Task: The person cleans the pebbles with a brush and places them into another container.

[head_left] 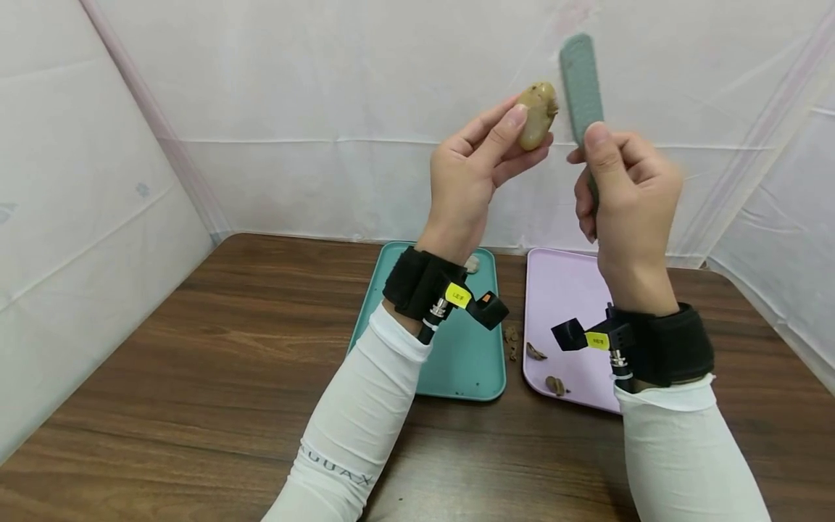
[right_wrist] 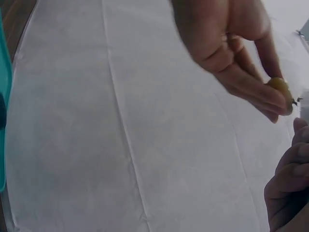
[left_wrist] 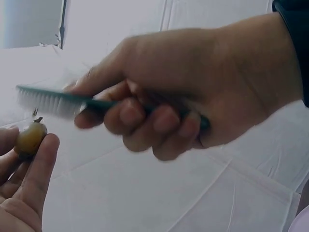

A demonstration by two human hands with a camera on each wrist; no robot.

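head | left hand (head_left: 466, 177) pinches potato (head_left: 538, 114) | right hand (head_left: 629, 192) grips brush (head_left: 581, 83) | pink tray (head_left: 567, 290): peel scraps (head_left: 554, 384)

Staged recording booth: white sheet walls (head_left: 339, 109), wooden table (head_left: 215, 377), trays (head_left: 466, 362).

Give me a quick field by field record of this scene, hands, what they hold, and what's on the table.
left hand: raised, fingertips pinch a small yellowish potato
right hand: raised, grips the handle of a grey-green brush, head pointing up
brush to potato: close beside it, contact not clear
bristles: white, seen in the left wrist view
teal tray: on the wooden table, small pale piece at its far edge
pink tray: right of the teal one, brown scraps on it
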